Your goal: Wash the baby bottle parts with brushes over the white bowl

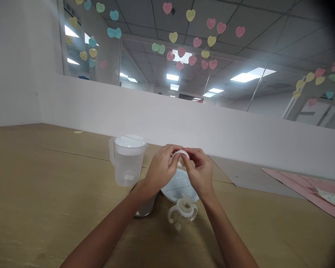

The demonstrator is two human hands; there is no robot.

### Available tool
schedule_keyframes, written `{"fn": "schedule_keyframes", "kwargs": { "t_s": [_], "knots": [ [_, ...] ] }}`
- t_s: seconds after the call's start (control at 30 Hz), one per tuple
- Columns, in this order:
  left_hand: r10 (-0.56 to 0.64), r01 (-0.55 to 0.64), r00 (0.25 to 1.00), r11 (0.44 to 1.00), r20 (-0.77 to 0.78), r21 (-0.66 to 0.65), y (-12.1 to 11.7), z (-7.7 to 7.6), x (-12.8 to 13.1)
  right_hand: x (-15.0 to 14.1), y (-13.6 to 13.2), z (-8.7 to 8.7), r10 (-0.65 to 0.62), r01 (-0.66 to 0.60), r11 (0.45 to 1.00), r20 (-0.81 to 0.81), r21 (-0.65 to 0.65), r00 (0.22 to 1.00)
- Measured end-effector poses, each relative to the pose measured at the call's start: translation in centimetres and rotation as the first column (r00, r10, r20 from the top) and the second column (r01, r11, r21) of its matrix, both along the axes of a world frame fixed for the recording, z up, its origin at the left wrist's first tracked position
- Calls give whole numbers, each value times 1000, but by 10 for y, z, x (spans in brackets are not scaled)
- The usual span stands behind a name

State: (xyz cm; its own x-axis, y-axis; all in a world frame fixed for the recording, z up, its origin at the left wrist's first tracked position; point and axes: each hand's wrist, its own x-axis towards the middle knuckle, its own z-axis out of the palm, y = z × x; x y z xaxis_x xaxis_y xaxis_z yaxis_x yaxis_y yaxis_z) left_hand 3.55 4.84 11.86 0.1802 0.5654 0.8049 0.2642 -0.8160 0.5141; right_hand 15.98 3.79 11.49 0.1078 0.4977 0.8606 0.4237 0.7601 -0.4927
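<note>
Both hands hold a white ring-shaped part (181,152), maybe a bottle collar, above the bowl. My left hand (163,163) grips its left side with thumb and fingers, and my right hand (198,169) pinches the right side. Below them is a pale blue-white bowl (177,186) on the table. In front of the bowl stands a clear baby bottle (183,212) with two white side handles and an uncovered mouth. A grey metallic container (146,208) is partly hidden behind my left forearm.
A translucent lidded pitcher (128,163) stands left of my hands on the brown table (58,197). Pink sheets (304,186) lie at the right, with a pale packet (331,197) on them. A white wall (156,117) with windows above borders the table's back.
</note>
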Motion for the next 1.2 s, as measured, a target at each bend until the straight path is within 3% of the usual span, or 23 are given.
{"fn": "schedule_keyframes", "kwargs": {
  "t_s": [0.23, 0.4, 0.6, 0.73, 0.87, 1.03, 1.2],
  "knots": [
    [-59, 58, 996, 998, -63, -19, 2, 2, -1, -2, -4, 0, -196, 177, 977, 178, 117, 964],
    [-94, 82, 989, 991, -116, -106, 4, 8, -12, -4, 1, -3, -158, 143, 986, 190, 91, 969],
    [-228, 226, 974, 956, 9, -187, 9, 10, -19, -5, 2, -4, -35, 35, 999, 55, 0, 998],
    [-180, 197, 977, 965, 110, -170, 7, 9, -14, -4, 1, -3, 6, -5, 1000, 42, -28, 999],
    [-143, 160, 983, 975, 114, -155, 3, 7, -9, -4, 1, -1, 9, -9, 1000, 38, 15, 999],
    [-9, 11, 996, 1000, 84, -15, 0, 2, -2, -6, -5, 0, -70, 63, 995, 90, 73, 993],
    [98, -103, 993, 991, 60, 83, -2, 0, 3, -7, -10, 2, -141, 126, 985, 122, 121, 983]
  ]
}}
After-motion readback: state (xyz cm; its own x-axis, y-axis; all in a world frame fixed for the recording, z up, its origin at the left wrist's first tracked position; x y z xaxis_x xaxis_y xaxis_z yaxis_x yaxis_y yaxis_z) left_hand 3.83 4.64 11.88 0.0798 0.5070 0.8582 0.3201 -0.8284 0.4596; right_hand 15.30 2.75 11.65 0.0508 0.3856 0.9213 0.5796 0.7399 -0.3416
